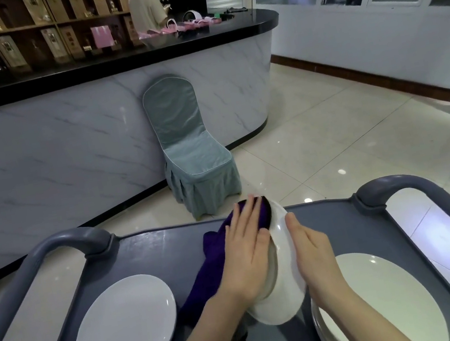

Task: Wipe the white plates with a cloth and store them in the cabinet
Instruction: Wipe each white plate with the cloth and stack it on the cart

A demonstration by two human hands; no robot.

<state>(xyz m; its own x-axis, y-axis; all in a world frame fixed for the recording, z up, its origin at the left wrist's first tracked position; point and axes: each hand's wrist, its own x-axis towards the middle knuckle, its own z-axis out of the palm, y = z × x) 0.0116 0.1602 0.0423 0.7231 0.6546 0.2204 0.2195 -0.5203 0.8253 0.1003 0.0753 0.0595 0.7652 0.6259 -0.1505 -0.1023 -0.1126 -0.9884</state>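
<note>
A white plate (284,250) stands on edge above the grey cart top (154,252), held between my two hands. With straight fingers my left hand (247,253) presses a purple cloth (205,273) flat against the plate's left face. My right hand (314,256) lies flat on the plate's right face, fingers straight. The cloth hangs down to the left under my left hand. A single white plate (125,330) lies flat on the cart's left side. On the right sits a stack of white plates (386,307).
The cart has raised grey handles at the far left (64,240) and far right (394,185). Beyond it a blue-covered chair (190,149) stands against a marble-fronted counter (65,156). A person (146,6) stands behind the counter. Tiled floor spreads to the right.
</note>
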